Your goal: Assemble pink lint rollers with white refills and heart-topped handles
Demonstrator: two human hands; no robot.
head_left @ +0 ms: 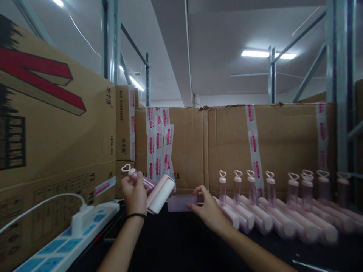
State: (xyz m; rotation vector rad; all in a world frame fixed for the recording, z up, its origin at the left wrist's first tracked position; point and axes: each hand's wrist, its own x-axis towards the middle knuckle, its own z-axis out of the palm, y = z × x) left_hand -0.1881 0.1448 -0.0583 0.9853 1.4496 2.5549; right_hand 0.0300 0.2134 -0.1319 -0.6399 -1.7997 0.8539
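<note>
My left hand (135, 194) is closed around the pink see-through handle of a lint roller (161, 193). Its white roll tilts up to the right, and a heart-shaped loop pokes out behind the fingers. My right hand (208, 207) pinches the right end of a translucent pinkish cover (182, 202), held level just above the black table. Roll and cover are close together; whether they touch I cannot tell. Right of that hand, several pink lint rollers (276, 219) lie in a slanted row, their heart-topped handles standing up.
A white power strip (66, 241) with a plugged-in charger (81, 221) and cable lies at the left. Cardboard boxes wall the black table (176, 241) at the left (62, 139) and back (187, 147). Metal shelf posts (340, 94) rise behind.
</note>
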